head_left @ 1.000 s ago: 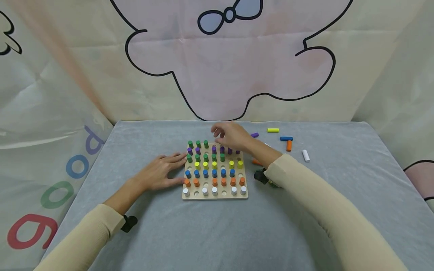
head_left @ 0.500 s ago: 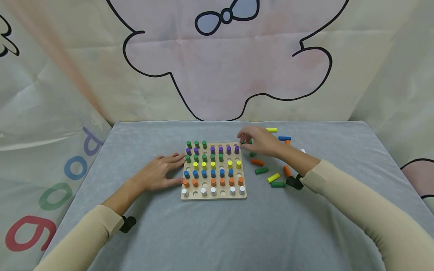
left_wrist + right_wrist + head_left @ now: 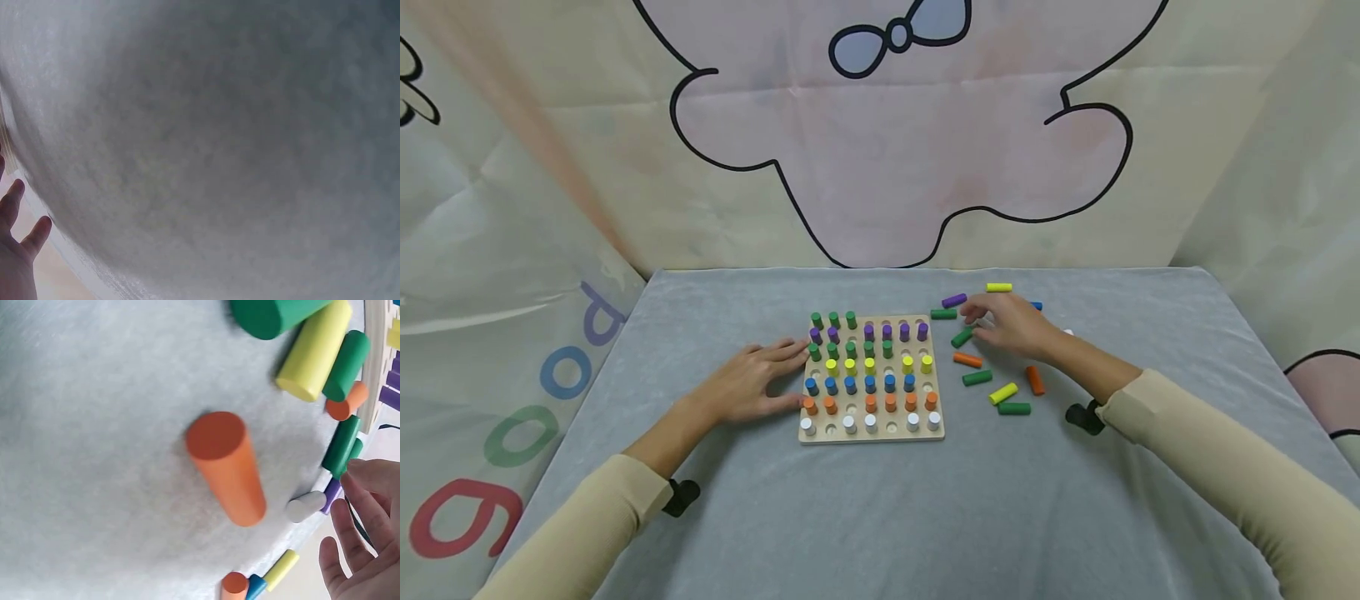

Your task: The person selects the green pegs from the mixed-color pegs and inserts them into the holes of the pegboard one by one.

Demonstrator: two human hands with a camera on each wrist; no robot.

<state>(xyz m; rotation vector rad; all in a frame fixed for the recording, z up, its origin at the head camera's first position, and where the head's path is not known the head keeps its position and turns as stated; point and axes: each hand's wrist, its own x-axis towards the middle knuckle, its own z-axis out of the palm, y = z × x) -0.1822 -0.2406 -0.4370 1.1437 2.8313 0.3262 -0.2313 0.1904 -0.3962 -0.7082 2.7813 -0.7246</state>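
A wooden pegboard (image 3: pixel 892 438) bears rows of green, purple, yellow, blue, orange and white pegs, with some holes bare. My left hand (image 3: pixel 748 385) rests at its left edge, fingers spread, holding nothing. In the left wrist view, only part of that hand (image 3: pixel 19 250) shows at the lower left. My right hand (image 3: pixel 1018 325) hovers over loose pegs right of the board, fingers slightly bent and apart, nothing seen between them. Its fingertips are near a green peg (image 3: pixel 962 337). A white peg (image 3: pixel 306 507) lies near the fingers in the right wrist view.
Loose pegs lie right of the board, among them a purple peg (image 3: pixel 954 300), an orange peg (image 3: pixel 1035 381) and a yellow peg (image 3: pixel 1003 394). The right hand and forearm hide some. A printed curtain stands behind the grey cloth-covered table (image 3: pixel 865 525).
My right hand has moved right, from above the back of the pegboard to over the loose pegs, uncovering the board's back right corner. My left hand stays at the board's left edge.
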